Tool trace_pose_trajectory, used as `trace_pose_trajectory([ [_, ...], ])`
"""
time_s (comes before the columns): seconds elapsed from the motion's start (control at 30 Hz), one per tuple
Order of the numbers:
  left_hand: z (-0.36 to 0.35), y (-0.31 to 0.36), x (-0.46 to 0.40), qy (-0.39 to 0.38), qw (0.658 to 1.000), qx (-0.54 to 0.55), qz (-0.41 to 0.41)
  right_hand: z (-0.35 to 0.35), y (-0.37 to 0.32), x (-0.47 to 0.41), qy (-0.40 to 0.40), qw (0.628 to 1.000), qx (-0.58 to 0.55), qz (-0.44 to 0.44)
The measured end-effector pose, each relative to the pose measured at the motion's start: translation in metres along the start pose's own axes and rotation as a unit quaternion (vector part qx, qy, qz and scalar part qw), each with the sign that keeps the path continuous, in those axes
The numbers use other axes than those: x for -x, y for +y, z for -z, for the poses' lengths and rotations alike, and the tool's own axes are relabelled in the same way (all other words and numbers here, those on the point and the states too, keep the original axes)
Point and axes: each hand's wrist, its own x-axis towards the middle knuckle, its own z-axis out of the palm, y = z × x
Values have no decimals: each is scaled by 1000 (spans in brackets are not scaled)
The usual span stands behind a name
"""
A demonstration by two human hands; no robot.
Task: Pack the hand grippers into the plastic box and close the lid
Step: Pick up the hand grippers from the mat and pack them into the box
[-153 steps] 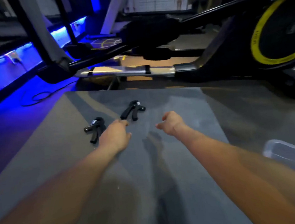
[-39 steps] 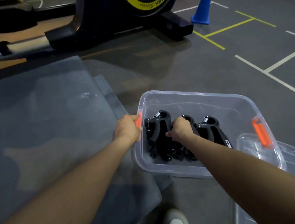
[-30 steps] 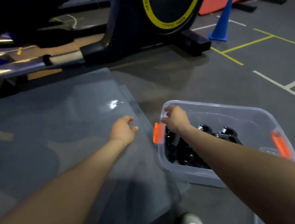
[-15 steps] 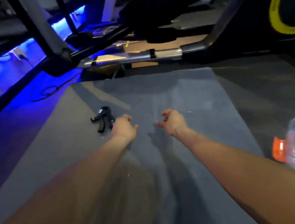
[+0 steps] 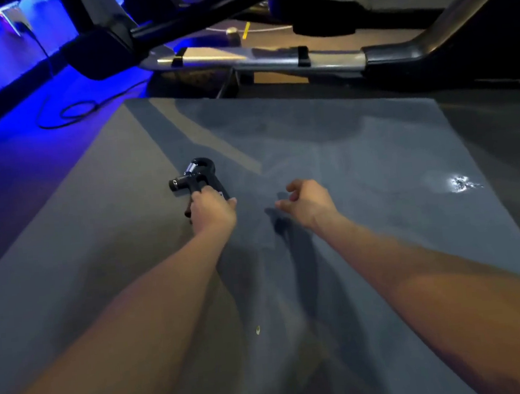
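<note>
One black hand gripper (image 5: 196,174) with a metal spring lies on the grey floor mat (image 5: 359,163), left of centre. My left hand (image 5: 212,212) is closed around its handles, with the looped head and spring sticking out beyond my fingers. To the right, my right hand (image 5: 308,202) hovers just over the mat with fingers loosely curled and apart, holding nothing. The plastic box and its lid are outside the view.
A silver and black exercise machine frame (image 5: 256,57) runs across the far edge of the mat. A black cable (image 5: 65,111) loops on the blue-lit floor at far left. A bright reflection (image 5: 460,183) sits on the mat at right.
My left hand has reached forward and closed on the hand gripper, which it was only beside half a second ago. The view has swung left, and the box at the right edge has left the view.
</note>
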Motion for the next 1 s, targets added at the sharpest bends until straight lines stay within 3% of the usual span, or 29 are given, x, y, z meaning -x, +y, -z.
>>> trace_pose_trajectory([
  [0.23,-15,2,-3,51,997,8,50,6,27,-1,18,1000,6,-15],
  [0.6,24,60,82,-91,981,160,61,63,20,56,2,989,-136,-59],
  [0.77,34,110,161,-190,958,211,-30,125,29,112,3,959,-254,-125],
  [1.0,5,185,275,-294,909,211,-208,230,81,186,108,878,-435,-166],
])
